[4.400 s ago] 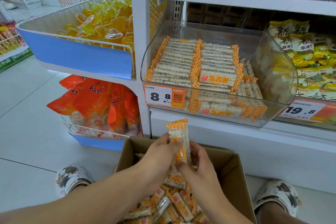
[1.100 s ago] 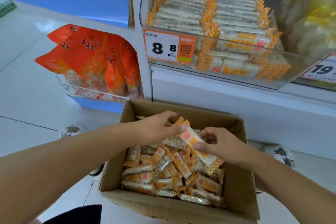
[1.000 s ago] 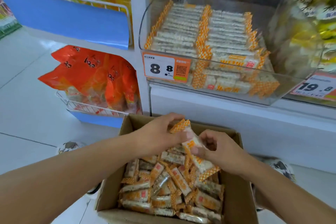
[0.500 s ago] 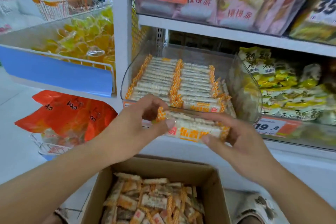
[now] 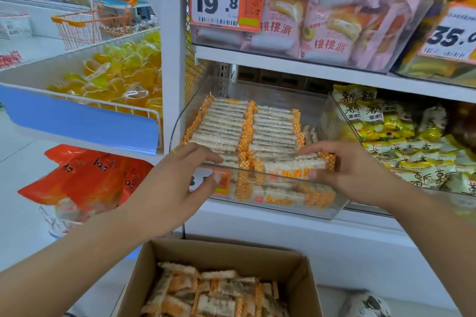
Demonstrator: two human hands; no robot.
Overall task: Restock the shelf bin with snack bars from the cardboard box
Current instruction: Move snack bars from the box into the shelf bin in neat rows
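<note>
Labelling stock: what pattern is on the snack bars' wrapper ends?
Orange-and-white check on the snack bars, clearest in the head view.

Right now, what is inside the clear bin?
The clear bin holds snack bars in neat rows, stacked in layers. The right hand holds one bar at the front. The left hand covers the front-left corner and part of the price tag.

Bright, even shop lighting; soft shadows, slight motion blur, wide-angle bending at edges.
</note>
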